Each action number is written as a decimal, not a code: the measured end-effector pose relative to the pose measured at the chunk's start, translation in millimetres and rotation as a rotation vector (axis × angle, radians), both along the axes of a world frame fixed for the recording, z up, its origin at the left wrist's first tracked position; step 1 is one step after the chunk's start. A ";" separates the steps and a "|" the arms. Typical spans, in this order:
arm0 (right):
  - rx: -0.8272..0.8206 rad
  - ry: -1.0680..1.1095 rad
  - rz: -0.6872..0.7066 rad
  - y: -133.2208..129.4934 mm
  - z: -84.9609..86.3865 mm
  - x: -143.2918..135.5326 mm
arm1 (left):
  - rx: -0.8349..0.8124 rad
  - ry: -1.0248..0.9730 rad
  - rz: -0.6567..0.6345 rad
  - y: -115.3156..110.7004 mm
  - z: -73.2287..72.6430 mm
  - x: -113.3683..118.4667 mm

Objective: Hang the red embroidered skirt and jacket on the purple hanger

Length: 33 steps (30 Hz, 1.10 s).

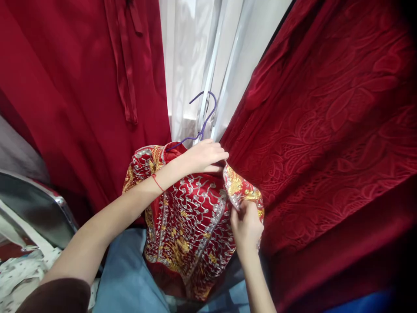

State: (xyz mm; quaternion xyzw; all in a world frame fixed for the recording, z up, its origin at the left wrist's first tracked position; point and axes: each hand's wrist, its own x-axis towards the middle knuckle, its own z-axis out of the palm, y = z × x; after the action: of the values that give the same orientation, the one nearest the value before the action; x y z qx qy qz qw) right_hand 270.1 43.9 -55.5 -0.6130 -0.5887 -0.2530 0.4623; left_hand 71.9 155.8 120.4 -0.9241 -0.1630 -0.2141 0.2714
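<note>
A red jacket [182, 217] with silver and gold embroidery hangs in front of me on a purple hanger [213, 106], whose hook points up with nothing over it that I can see. My left hand [208, 156] reaches across the neckline, fingers closed around the hanger's neck area or the collar; which of them it grips is hidden. Lower on the right side, my right hand [247, 224] pinches the jacket's embroidered shoulder edge. A thin red string circles my left wrist.
Red drapes [65, 87] hang at the left, and a patterned red cloth [325, 143] fills the right. White curtains [185, 52] fall behind the hanger. At lower left stands a dark chair back [35, 213] with a metal frame, beside a spotted white cloth [22, 278].
</note>
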 end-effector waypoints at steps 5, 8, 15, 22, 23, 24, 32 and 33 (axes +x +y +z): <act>-0.049 0.106 -0.226 -18.9 7.1 2.7 | -0.011 -0.059 0.151 -9.3 1.7 4.5; -0.107 0.082 -0.274 -30.4 19.8 7.6 | -0.066 -0.067 0.245 -15.5 4.7 10.8; -0.098 0.145 -0.077 -75.7 67.7 -23.3 | -0.189 -0.123 0.409 -21.2 15.6 24.1; -0.199 -0.127 0.078 -52.4 22.6 -98.6 | -0.204 -0.093 0.430 -21.5 16.3 19.3; -0.246 -0.145 0.050 -42.9 12.4 -99.0 | -0.177 -0.092 0.398 -20.8 14.4 16.2; -0.299 -0.149 0.026 -34.9 3.8 -96.3 | -0.139 -0.092 0.355 -19.9 12.8 12.2; -0.272 -0.028 0.021 -35.0 4.6 -69.0 | 0.008 -0.115 0.113 -3.5 30.2 -31.4; -0.253 0.008 0.021 -34.1 10.1 -70.1 | -0.014 -0.117 0.102 -1.1 32.9 -32.5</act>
State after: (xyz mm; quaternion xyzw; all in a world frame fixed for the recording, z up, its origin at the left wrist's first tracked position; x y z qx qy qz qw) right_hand 200.0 9.8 -45.4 -0.6613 -0.6202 -0.1695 0.3864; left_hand 39.5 154.6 153.2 -0.9024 -0.2271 -0.2523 0.2654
